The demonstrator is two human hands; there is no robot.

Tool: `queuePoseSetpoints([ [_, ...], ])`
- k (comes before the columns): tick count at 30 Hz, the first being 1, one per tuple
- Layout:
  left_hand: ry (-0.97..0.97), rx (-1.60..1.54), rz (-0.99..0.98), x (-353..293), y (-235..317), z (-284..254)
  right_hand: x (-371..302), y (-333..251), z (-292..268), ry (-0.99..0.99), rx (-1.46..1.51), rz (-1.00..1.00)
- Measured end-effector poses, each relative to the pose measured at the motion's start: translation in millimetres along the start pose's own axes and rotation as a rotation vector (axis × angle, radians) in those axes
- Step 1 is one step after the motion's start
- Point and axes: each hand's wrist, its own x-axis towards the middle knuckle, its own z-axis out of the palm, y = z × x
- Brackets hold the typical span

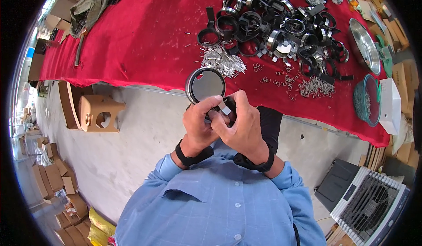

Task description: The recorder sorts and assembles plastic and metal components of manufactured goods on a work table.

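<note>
In front of my chest, over the table's near edge, I hold a black ring-shaped part (205, 85) with a silver rim and a grey round face. My left hand (196, 122) is closed around its lower side, thumb on top. My right hand (241, 125) pinches the black end of the part from the other side. Between my thumbs shows a small silver metal piece (224, 109). My fingers hide the rest of the joint. Just beyond lies a pile of thin silver pins (223, 61), with a heap of similar black ring parts (281, 26) behind it.
Small metal clips (316, 88) lie scattered on the red cloth (145, 39). At the right stand a steel bowl (365, 46), a green-blue basket (366, 100) and a white box (390, 106). A tan stool (100, 112) is left on the floor; an air cooler (371, 202) stands lower right.
</note>
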Motion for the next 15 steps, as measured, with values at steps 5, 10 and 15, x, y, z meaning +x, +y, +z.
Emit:
queuePoseSetpoints([
  [5, -0.001, 0.031, 0.099, 7, -2, 2, -1, -3, 5, 0.066, -0.15, -0.079],
  [10, -0.1, 0.082, 0.106, 5, -14, -5, 2, 2, 4, 0.114, -0.31, -0.24],
  [15, -0.085, -0.057, 0.072, 5, -19, 1, 7, 1, 8, 0.127, -0.297, -0.234],
])
